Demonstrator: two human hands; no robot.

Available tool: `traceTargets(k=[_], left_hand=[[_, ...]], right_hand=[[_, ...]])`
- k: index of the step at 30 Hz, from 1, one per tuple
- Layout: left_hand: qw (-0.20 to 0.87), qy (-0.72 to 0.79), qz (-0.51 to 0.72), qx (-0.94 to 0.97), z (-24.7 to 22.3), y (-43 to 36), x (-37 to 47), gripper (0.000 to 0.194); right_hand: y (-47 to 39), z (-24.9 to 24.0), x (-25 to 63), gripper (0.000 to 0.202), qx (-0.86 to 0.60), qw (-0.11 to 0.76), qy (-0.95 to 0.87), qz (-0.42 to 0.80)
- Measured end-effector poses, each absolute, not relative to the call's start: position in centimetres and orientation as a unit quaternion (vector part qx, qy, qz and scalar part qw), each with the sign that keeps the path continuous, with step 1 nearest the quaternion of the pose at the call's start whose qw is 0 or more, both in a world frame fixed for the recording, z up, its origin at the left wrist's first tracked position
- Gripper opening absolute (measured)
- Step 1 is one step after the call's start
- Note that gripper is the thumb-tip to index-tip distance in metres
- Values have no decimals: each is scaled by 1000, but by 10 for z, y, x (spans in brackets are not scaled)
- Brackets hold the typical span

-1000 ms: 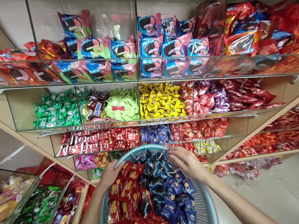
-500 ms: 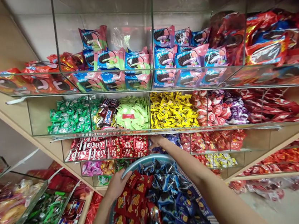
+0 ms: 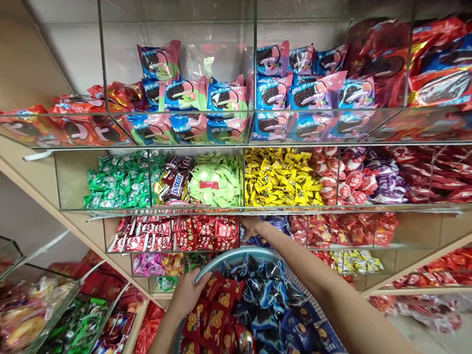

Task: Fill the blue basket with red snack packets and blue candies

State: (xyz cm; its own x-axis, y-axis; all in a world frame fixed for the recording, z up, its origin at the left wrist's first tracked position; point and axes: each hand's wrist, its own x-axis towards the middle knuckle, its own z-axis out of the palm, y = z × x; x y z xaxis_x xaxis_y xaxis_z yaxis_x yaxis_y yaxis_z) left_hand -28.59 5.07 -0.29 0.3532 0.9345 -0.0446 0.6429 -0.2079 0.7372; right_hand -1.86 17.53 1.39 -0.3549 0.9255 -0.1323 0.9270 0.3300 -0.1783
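My left hand [image 3: 188,292] is closed on the rim of a blue-grey plastic basket [image 3: 231,253], thumb over the edge. Inside the basket lie red packets with orange-slice pictures [image 3: 215,315], shiny black-and-blue packets [image 3: 262,287] and dark blue packets [image 3: 296,329]. Above the basket's far side, my right hand [image 3: 253,226] reaches into a low shelf compartment, at the left end of some blue-purple wrapped sweets [image 3: 276,225]. Its fingers are in shadow under the shelf edge, so their grip does not show. Red packets [image 3: 208,232] fill the neighbouring compartment to the left.
Glass-fronted shelves hold green sweets [image 3: 117,182], Snickers bars [image 3: 177,185], yellow sweets [image 3: 281,177] and, higher up, blue-and-pink cookie packs [image 3: 307,94]. A glass shelf edge [image 3: 342,208] runs just above my right hand. Slanted bins of green packets [image 3: 63,344] stand at left.
The whole view has shifted slightly, so the shelves sit a little farther right. My right hand is still in the same compartment, and my left still holds the basket rim.
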Motion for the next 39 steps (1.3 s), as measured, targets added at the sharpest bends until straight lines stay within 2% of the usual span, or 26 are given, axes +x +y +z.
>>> traceTargets(k=[10,14,25,31,39], left_hand=[[324,528,215,755,-9,52,-287,37],[331,525,209,756,-9,51,-288,36],[332,526,202,757,-4,51,-287,39],[325,530,196,758,0,50,-286,40],[336,520,200,759,-6,54,-287,39]], right_hand=[[161,12,-12,80,570,31,814,-107],[155,11,-11,77,556,12,821,-129],[138,24,11,51,559,-131,784,-234],[115,19,36,55,587,-353,570,-454],[91,23,56,40,563,-442,333,-613]])
